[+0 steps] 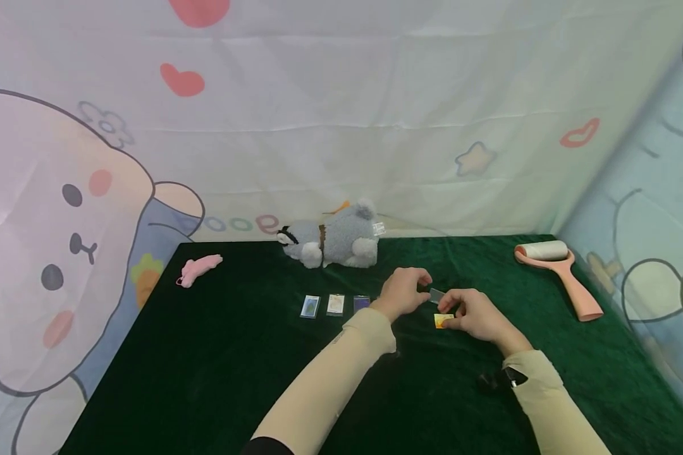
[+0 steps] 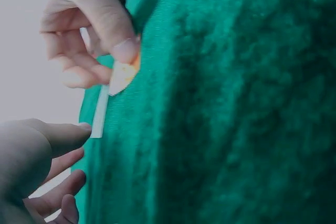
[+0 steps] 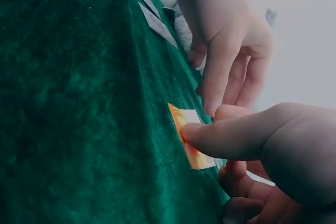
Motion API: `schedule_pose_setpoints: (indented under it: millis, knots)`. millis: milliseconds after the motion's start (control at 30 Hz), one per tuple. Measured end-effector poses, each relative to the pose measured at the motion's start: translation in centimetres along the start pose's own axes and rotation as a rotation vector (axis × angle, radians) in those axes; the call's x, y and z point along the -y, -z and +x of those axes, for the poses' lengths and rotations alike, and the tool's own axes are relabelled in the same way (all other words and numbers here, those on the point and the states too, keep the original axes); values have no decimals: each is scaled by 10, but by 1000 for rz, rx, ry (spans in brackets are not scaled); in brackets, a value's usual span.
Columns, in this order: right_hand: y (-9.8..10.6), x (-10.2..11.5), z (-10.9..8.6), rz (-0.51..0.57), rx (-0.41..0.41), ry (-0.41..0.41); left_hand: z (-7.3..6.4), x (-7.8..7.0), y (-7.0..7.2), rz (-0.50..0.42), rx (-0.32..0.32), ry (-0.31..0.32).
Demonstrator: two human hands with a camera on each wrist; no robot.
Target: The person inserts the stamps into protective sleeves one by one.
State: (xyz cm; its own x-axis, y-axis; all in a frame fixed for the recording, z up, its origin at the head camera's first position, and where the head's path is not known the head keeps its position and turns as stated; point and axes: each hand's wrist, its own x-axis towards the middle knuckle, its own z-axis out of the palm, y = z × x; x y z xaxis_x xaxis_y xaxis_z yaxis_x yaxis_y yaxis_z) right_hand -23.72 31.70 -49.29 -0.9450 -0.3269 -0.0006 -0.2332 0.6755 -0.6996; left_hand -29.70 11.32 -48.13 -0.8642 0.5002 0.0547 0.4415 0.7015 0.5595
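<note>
My right hand point(image 1: 478, 314) pinches a small yellow-orange postage stamp point(image 1: 439, 321) with toothed edges. In the right wrist view, the thumb presses on the face of that stamp point(image 3: 195, 153). My left hand point(image 1: 401, 292) pinches the near end of a small clear sleeve point(image 1: 436, 295) between thumb and forefinger. Seen from the left wrist, the sleeve point(image 2: 100, 116) is a thin pale strip running from the left thumb tip to the stamp and the right fingers. Both hands are low over the green cloth, close together.
Left of the hands, three small sleeved stamps lie in a row: a blue one point(image 1: 310, 306), a pale one point(image 1: 335, 304) and a purple one point(image 1: 361, 303). Behind them lies a grey plush toy point(image 1: 341, 240). A pink toy point(image 1: 198, 270) is far left, a lint roller point(image 1: 563, 268) far right.
</note>
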Motion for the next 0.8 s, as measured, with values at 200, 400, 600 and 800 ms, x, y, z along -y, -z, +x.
schedule_pose_setpoints:
  millis: [200,400,600,800]
  knots:
    - [8,2,-8,-5,8,45,4,-7,-8,71,47,-97]
    - [19,7,-17,51,48,69,7,-12,-11,159,74,-153]
    - [28,12,-23,112,102,99,10,-12,-12,141,86,-130]
    - [33,14,-24,186,118,180,12,-9,-11,149,90,-116]
